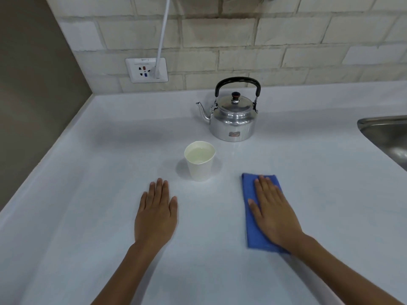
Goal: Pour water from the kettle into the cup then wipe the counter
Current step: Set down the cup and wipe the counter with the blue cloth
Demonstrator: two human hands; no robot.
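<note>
Blue cloth lay under your flat right hand; left hand rested spread at lower centre. Pressing evenly, clear of the full cup, seemed wise.

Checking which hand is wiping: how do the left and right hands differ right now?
The right hand lies flat on the blue cloth; the left hand lies on the bare counter. The left sits just before the cup, the right off to its side. Both are open, palm down.

The cup stands on the counter just beyond the left hand fingertips, the kettle behind it. The cloth lies flat under the right hand, its far edge just past those fingers.
</note>
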